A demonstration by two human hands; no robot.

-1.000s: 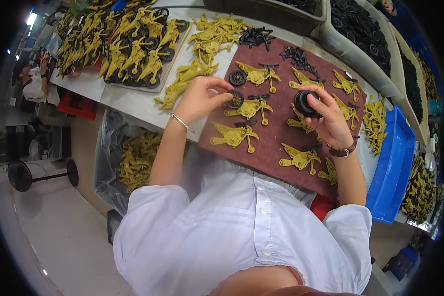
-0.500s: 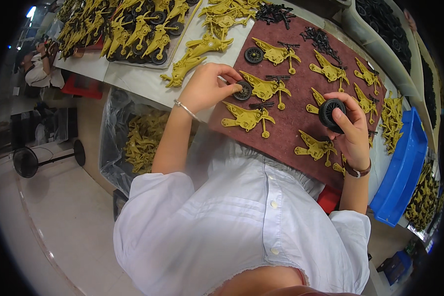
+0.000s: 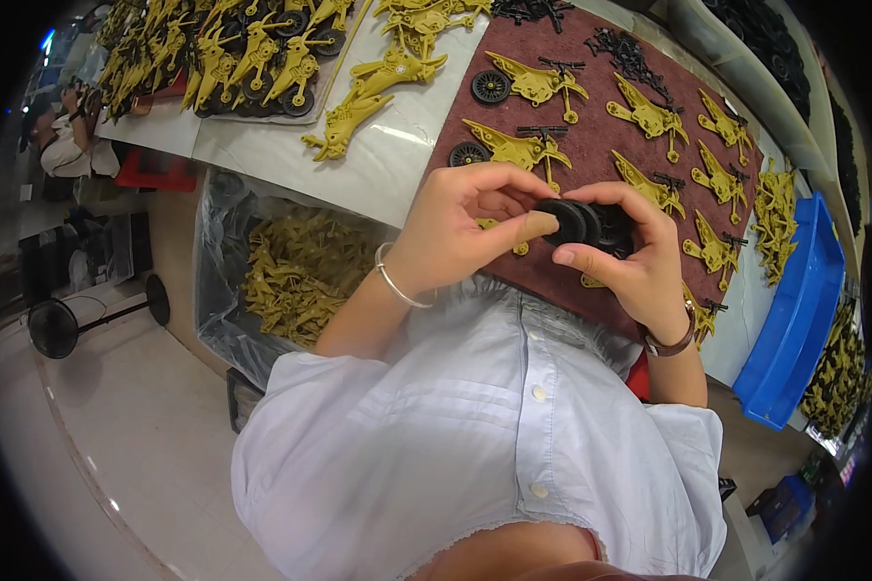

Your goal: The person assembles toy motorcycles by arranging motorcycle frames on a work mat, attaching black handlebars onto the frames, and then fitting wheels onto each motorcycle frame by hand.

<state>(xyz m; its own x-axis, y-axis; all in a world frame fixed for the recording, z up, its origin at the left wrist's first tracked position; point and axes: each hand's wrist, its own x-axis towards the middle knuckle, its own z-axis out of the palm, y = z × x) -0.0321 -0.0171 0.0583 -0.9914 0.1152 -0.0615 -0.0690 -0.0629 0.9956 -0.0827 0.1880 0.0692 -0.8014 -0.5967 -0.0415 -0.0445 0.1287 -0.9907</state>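
Observation:
Above the maroon mat (image 3: 591, 145) my two hands meet. My left hand (image 3: 484, 218) pinches a black toy wheel (image 3: 566, 223) between thumb and fingers. Against it, my right hand (image 3: 635, 247) is closed around more black wheels (image 3: 612, 230), stacked on edge; how many is hidden. Rows of yellow toy motorcycle bodies (image 3: 535, 82) with black handlebars lie on the mat. Two at the left have a black spoked wheel (image 3: 490, 87) at one end, the nearer wheel (image 3: 468, 155) just beyond my left hand. My hands partly cover the bodies below them.
Small black parts (image 3: 630, 63) are heaped at the mat's far side. A blue tray (image 3: 794, 310) stands at the right. At the far left is a board of wheeled yellow bodies (image 3: 262, 63); a plastic-lined bin of yellow parts (image 3: 300, 276) sits below the table edge.
My left hand has let go of the wheel beside the second left body and moved right to the held wheels. My right hand has shifted left and nearer to me, bringing the wheels along.

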